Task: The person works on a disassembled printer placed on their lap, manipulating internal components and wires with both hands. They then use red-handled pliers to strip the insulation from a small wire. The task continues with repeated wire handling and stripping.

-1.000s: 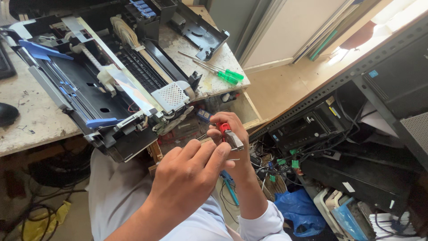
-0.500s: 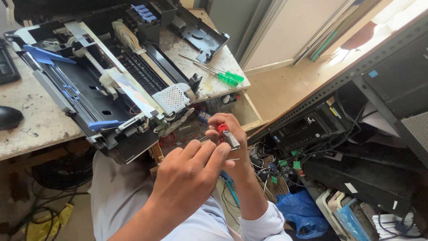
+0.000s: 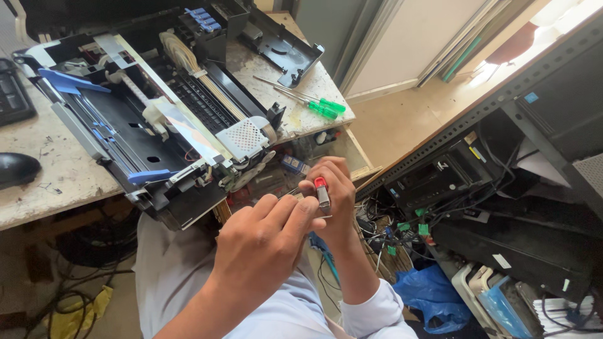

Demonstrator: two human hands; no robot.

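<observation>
The opened printer (image 3: 157, 119) lies across your stone worktop (image 3: 50, 176), its front edge hanging over your lap, covers off and rollers bare. Beyond it on the worktop rest two green-handled screwdrivers (image 3: 314, 103), side by side. Below the printer's edge, your left hand (image 3: 264, 245) is curled over, thumb and fingertips closed towards a small part. Your right hand (image 3: 336, 198) is closed around that small red-and-silver part (image 3: 322, 193), pinching it upright between thumb and fingers, above your lap. Whether your left fingers actually touch it, I cannot tell.
</observation>
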